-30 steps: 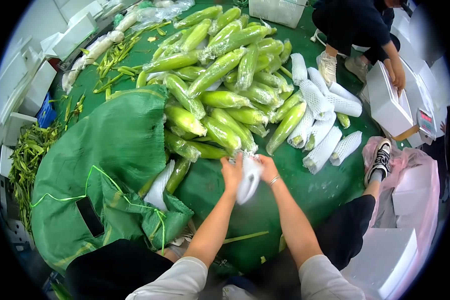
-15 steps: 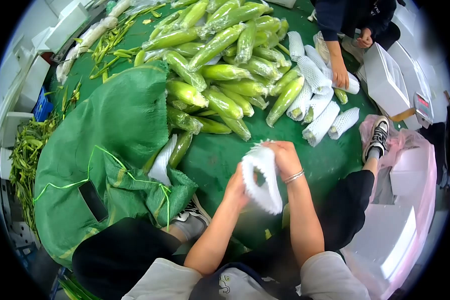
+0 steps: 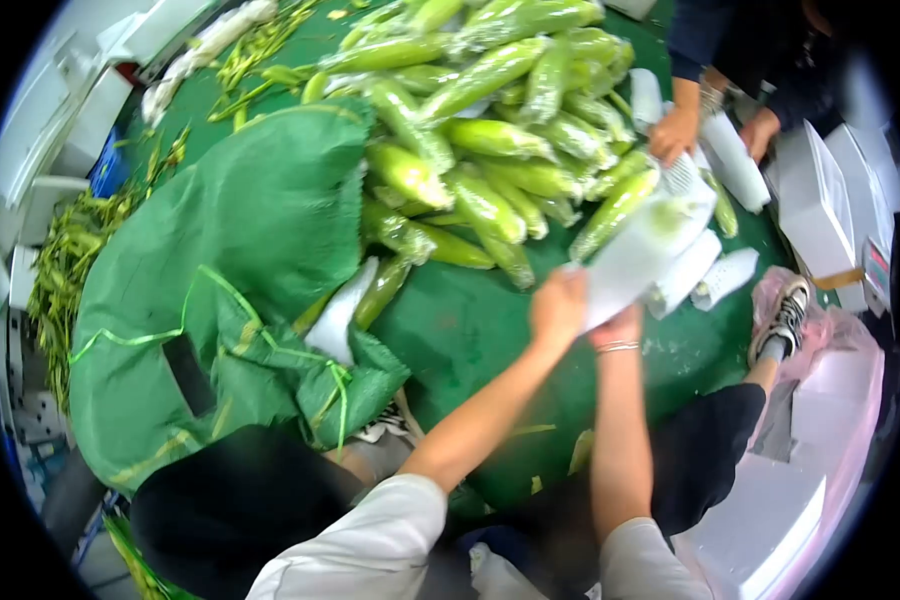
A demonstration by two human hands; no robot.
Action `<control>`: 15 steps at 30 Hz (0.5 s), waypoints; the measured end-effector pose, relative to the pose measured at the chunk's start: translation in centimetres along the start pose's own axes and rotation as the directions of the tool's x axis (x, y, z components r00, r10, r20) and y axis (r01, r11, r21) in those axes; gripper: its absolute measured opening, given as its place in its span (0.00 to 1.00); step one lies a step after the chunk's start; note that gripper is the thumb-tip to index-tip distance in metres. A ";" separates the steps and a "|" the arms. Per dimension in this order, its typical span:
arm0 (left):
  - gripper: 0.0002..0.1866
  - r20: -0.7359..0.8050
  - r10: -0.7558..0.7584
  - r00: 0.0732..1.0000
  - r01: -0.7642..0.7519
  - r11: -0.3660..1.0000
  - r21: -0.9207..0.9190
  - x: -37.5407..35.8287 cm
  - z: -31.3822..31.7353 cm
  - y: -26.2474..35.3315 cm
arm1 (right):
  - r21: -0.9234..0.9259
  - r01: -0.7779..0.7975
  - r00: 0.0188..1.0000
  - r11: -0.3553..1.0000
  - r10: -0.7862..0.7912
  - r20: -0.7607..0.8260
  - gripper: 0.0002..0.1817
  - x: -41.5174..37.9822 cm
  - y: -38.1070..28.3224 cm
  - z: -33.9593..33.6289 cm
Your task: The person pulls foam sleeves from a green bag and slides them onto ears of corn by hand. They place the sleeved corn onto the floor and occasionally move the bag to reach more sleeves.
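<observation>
Across the green floor (image 3: 470, 345), towards its right side—beside the corn pile (image 3: 500, 140)—the net sleeve (image 3: 638, 245) has moved outward, now reaching the wrapped cobs (image 3: 727, 278); left hand (image 3: 558, 302) and right hand (image 3: 620, 326) grip its near end, contents blurred.

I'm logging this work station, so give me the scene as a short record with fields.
left hand: grips the near end of a white foam sleeve
right hand: at the same end, bracelet on wrist
pile ahead: film-wrapped corn ears
left side: green woven sack, leaf scraps beyond it
right side: white foam boxes, pink plastic sheet
co-worker: one hand by the sleeve's far end
sleeve contents: greenish patch visible; exact contents unclear
</observation>
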State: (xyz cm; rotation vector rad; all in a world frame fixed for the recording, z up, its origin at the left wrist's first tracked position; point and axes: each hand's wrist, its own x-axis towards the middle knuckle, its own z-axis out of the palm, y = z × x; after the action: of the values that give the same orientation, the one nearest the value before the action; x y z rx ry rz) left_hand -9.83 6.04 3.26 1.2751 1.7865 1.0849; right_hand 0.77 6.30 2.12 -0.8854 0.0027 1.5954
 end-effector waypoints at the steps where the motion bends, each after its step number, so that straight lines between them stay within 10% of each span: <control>1: 0.15 0.085 -0.021 0.996 0.032 0.990 -0.140 0.3 -0.3 2.0 | 0.045 0.057 0.998 0.997 -0.058 0.019 0.22 -1.3 -1.7 2.9; 4: 0.16 0.115 -0.045 0.992 0.084 0.928 -0.363 1.1 -1.5 -0.7 | 0.166 -0.150 0.910 0.975 0.070 0.409 0.20 -2.1 -0.3 5.1; 5: 0.12 0.162 -0.025 0.986 0.140 0.643 -0.753 0.5 -2.2 -3.8 | -0.086 -0.077 0.983 0.993 0.090 0.162 0.17 -4.5 2.9 9.0; 7: 0.09 0.084 -0.017 0.996 0.069 0.732 -0.678 -0.5 -3.8 -12.2 | -0.815 0.032 0.984 0.578 0.124 0.127 0.15 -7.7 10.3 15.9; 9: 0.12 0.181 -0.439 0.880 0.469 0.741 -0.481 -1.1 -8.0 -10.6 | -0.935 0.351 0.935 0.054 0.039 0.353 0.25 -5.5 18.2 18.7; 10: 0.11 0.189 -0.417 0.889 0.457 0.783 -0.423 -1.4 -10.3 -9.5 | -0.949 0.310 0.951 -0.056 0.028 0.309 0.28 -4.2 21.7 19.4; 14: 0.10 0.289 -0.491 0.822 0.569 0.721 -0.395 -0.9 -12.9 -10.8 | -0.882 0.449 0.878 -0.142 -0.112 0.465 0.21 0.5 28.1 18.6; 15: 0.10 0.319 -0.530 0.786 0.618 0.677 -0.400 -0.7 -13.1 -11.2 | -0.889 0.453 0.889 0.067 -0.100 0.446 0.15 -0.6 25.9 18.4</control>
State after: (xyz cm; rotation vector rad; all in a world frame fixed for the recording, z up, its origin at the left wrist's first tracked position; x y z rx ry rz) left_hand -25.42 0.28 -1.31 0.4185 1.4814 0.9201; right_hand -30.92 7.92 3.33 -1.5327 -1.5987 1.1324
